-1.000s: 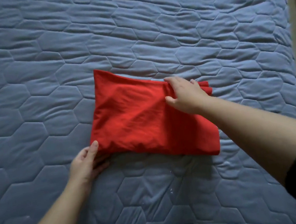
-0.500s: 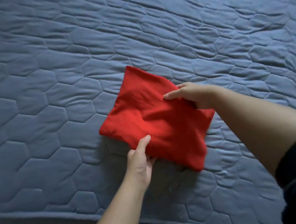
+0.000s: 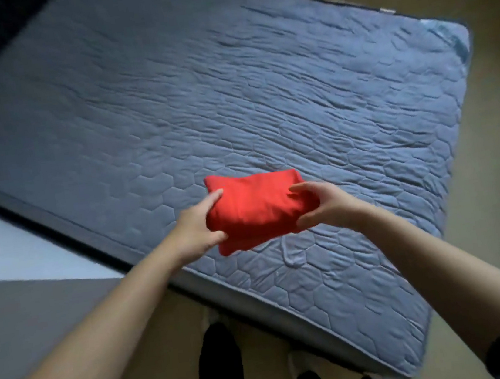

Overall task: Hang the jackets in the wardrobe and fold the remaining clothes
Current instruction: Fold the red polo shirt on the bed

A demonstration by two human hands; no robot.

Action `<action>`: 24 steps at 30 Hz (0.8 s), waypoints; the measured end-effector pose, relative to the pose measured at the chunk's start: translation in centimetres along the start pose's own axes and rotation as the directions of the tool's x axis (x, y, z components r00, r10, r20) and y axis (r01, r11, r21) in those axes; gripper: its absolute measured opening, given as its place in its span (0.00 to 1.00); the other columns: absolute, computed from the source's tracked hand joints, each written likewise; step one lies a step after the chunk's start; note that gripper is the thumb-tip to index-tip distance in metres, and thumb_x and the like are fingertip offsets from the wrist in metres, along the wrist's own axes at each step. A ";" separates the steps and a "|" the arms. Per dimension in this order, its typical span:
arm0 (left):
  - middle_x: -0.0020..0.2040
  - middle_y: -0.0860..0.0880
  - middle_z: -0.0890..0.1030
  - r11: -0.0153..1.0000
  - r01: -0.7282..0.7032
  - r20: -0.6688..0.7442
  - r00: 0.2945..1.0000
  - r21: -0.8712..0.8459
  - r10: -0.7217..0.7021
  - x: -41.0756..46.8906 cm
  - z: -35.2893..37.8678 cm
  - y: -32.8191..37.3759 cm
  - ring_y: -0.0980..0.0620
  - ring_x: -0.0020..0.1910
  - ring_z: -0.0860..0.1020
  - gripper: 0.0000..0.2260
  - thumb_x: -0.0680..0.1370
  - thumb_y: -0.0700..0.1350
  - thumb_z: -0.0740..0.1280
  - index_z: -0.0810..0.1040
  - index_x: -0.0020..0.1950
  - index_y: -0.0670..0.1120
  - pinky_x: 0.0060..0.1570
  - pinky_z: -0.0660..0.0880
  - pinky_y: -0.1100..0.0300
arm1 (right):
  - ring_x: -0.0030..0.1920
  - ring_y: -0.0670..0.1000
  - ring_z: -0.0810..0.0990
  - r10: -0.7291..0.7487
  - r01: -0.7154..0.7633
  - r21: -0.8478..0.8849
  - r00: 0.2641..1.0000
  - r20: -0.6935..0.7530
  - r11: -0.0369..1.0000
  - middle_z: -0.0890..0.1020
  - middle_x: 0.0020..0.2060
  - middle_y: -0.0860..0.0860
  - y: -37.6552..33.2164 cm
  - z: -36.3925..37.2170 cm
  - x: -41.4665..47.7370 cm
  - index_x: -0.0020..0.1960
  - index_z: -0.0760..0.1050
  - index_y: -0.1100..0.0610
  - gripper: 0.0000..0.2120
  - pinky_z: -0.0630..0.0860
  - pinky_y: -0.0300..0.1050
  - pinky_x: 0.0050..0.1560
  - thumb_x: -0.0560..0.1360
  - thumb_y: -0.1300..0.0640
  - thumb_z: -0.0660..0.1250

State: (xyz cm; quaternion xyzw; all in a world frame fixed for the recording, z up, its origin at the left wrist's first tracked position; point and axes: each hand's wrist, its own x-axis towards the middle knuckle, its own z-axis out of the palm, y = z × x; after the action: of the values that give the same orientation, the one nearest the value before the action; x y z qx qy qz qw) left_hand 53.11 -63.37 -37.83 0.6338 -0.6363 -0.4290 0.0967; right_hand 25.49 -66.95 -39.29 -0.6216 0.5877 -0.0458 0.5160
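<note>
A red garment (image 3: 256,209), folded into a small thick rectangle, is held just above the near part of the blue quilted mattress (image 3: 230,96). My left hand (image 3: 198,228) grips its left end, thumb on top and fingers underneath. My right hand (image 3: 320,205) grips its right end the same way. The underside of the bundle and my lower fingers are hidden.
The mattress runs diagonally, with its near edge (image 3: 257,303) close to my legs. Tan floor (image 3: 498,156) lies to the right and beyond. A grey and white surface (image 3: 16,283) sits at the left, below the mattress edge. A dark area fills the top left corner.
The red garment went from a flat folded square on the mattress to a compact bundle lifted between both hands. The view pulled back and turned, showing the whole mattress.
</note>
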 end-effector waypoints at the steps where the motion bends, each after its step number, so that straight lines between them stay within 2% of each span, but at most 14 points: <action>1: 0.70 0.42 0.71 0.996 -0.028 -0.035 0.999 0.080 0.031 -2.8 -0.3 1.3 0.48 0.68 0.70 0.35 0.68 0.34 0.73 0.65 0.74 0.43 0.67 0.61 0.64 | 0.59 0.51 0.76 -0.072 0.071 -0.156 0.997 0.002 0.985 0.78 0.62 0.55 -1.6 0.3 -1.9 0.67 0.73 0.55 0.33 0.69 0.37 0.56 0.64 0.62 0.78; 3: 0.67 0.41 0.74 0.987 -0.032 -0.123 0.991 0.160 0.052 -8.3 -0.6 3.4 0.47 0.66 0.72 0.30 0.68 0.33 0.71 0.70 0.70 0.42 0.65 0.62 0.65 | 0.58 0.54 0.78 -0.206 0.195 -0.396 0.978 0.015 0.897 0.80 0.58 0.54 -4.2 1.4 -5.9 0.63 0.76 0.53 0.27 0.70 0.42 0.56 0.64 0.59 0.75; 5: 0.57 0.42 0.77 0.982 0.000 -0.250 0.967 0.190 0.048 -13.7 -1.5 4.6 0.45 0.60 0.75 0.24 0.68 0.33 0.70 0.76 0.64 0.44 0.61 0.66 0.62 | 0.56 0.55 0.77 -0.308 0.261 -0.538 0.951 0.003 0.801 0.79 0.53 0.51 -6.5 2.2 -9.7 0.59 0.77 0.48 0.22 0.72 0.47 0.54 0.65 0.57 0.71; 7: 0.47 0.45 0.76 0.981 0.038 -0.399 0.916 0.193 0.043 -19.1 -3.2 5.0 0.45 0.51 0.76 0.18 0.68 0.35 0.71 0.81 0.57 0.46 0.54 0.70 0.57 | 0.54 0.54 0.76 -0.408 0.309 -0.615 0.913 -0.023 0.725 0.76 0.50 0.49 -9.0 2.3 -12.9 0.53 0.79 0.47 0.17 0.70 0.47 0.52 0.65 0.55 0.70; 8: 0.45 0.47 0.74 0.985 0.062 -0.482 0.876 0.161 0.024 -22.0 -4.1 5.0 0.47 0.48 0.75 0.15 0.69 0.36 0.72 0.82 0.54 0.47 0.52 0.71 0.57 | 0.54 0.53 0.76 -0.467 0.368 -0.597 0.884 -0.012 0.713 0.75 0.50 0.49 -10.4 2.4 -14.3 0.51 0.80 0.48 0.14 0.70 0.47 0.52 0.65 0.55 0.71; 9: 0.44 0.49 0.73 0.993 0.074 -0.546 0.838 0.094 -0.010 -24.7 -5.0 4.9 0.50 0.46 0.75 0.12 0.70 0.37 0.73 0.82 0.52 0.48 0.51 0.72 0.59 | 0.55 0.53 0.76 -0.518 0.449 -0.512 0.855 0.008 0.732 0.75 0.51 0.50 -11.7 2.5 -15.4 0.49 0.81 0.52 0.13 0.70 0.48 0.54 0.65 0.57 0.73; 11: 0.46 0.52 0.74 0.986 0.041 -0.582 0.803 -0.160 -0.127 -30.4 -6.4 4.6 0.57 0.45 0.75 0.10 0.73 0.37 0.72 0.80 0.48 0.50 0.49 0.73 0.66 | 0.54 0.53 0.78 -0.573 0.581 -0.141 0.814 0.097 0.802 0.78 0.53 0.53 -14.7 3.8 -17.6 0.48 0.81 0.61 0.11 0.72 0.50 0.57 0.66 0.65 0.74; 13: 0.43 0.54 0.79 0.902 -0.070 -0.593 0.774 -0.426 -0.221 -35.7 -6.9 4.4 0.57 0.42 0.77 0.07 0.76 0.37 0.69 0.78 0.49 0.49 0.45 0.75 0.66 | 0.46 0.50 0.81 -0.583 0.513 0.316 0.791 0.186 0.798 0.82 0.45 0.53 -17.7 5.9 -20.2 0.49 0.80 0.63 0.08 0.75 0.48 0.50 0.69 0.67 0.71; 14: 0.42 0.54 0.81 0.842 -0.128 -0.622 0.732 -0.525 -0.276 -38.0 -6.7 4.5 0.57 0.41 0.79 0.06 0.77 0.39 0.67 0.78 0.50 0.48 0.43 0.76 0.65 | 0.43 0.48 0.82 -0.581 0.423 0.487 0.781 0.232 0.764 0.84 0.42 0.51 -19.0 7.3 -21.4 0.48 0.81 0.59 0.08 0.77 0.44 0.45 0.69 0.65 0.71; 15: 0.42 0.53 0.83 0.783 -0.183 -0.655 0.676 -0.594 -0.339 -40.2 -6.4 4.4 0.57 0.41 0.80 0.05 0.77 0.41 0.65 0.79 0.51 0.47 0.42 0.77 0.65 | 0.42 0.46 0.83 -0.569 0.334 0.574 0.768 0.295 0.748 0.85 0.41 0.49 -20.1 8.9 -22.6 0.47 0.82 0.55 0.08 0.78 0.40 0.42 0.68 0.61 0.72; 17: 0.42 0.51 0.85 0.684 -0.277 -0.694 0.555 -0.675 -0.460 -44.5 -5.6 4.3 0.57 0.40 0.82 0.06 0.78 0.44 0.64 0.80 0.51 0.46 0.39 0.77 0.66 | 0.45 0.46 0.84 -0.547 0.253 0.569 0.717 0.433 0.783 0.86 0.44 0.49 -21.9 12.5 -24.9 0.51 0.81 0.54 0.13 0.79 0.37 0.42 0.67 0.58 0.75; 19: 0.39 0.49 0.85 0.610 -0.314 -0.678 0.466 -0.727 -0.568 -49.2 -4.7 3.6 0.55 0.35 0.82 0.07 0.79 0.46 0.64 0.80 0.50 0.45 0.33 0.77 0.66 | 0.45 0.48 0.84 -0.534 0.271 0.508 0.684 0.496 0.818 0.86 0.45 0.52 -23.1 16.4 -27.1 0.54 0.79 0.58 0.14 0.79 0.38 0.43 0.69 0.61 0.73; 21: 0.40 0.47 0.85 0.515 -0.334 -0.614 0.415 -0.789 -0.671 -54.1 -3.1 2.5 0.53 0.35 0.83 0.09 0.79 0.47 0.64 0.80 0.51 0.43 0.32 0.77 0.64 | 0.41 0.49 0.84 -0.505 0.228 0.511 0.698 0.508 0.829 0.85 0.42 0.55 -24.2 20.2 -29.4 0.52 0.79 0.62 0.09 0.80 0.41 0.41 0.72 0.65 0.69; 24: 0.40 0.45 0.85 0.272 -0.404 -0.435 0.395 -0.873 -0.809 -60.9 1.1 0.7 0.52 0.35 0.83 0.12 0.80 0.49 0.63 0.81 0.50 0.42 0.32 0.79 0.62 | 0.35 0.51 0.83 -0.419 0.106 0.501 0.709 0.567 0.859 0.84 0.37 0.56 -25.7 25.8 -33.8 0.50 0.79 0.60 0.07 0.80 0.43 0.36 0.73 0.61 0.69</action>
State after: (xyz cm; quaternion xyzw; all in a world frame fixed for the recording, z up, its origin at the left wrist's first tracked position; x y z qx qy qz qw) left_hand 62.72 -8.85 -12.45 0.6569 0.0231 -0.3111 0.6864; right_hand 49.87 -31.25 -14.82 -0.5455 0.2444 -0.0279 0.8012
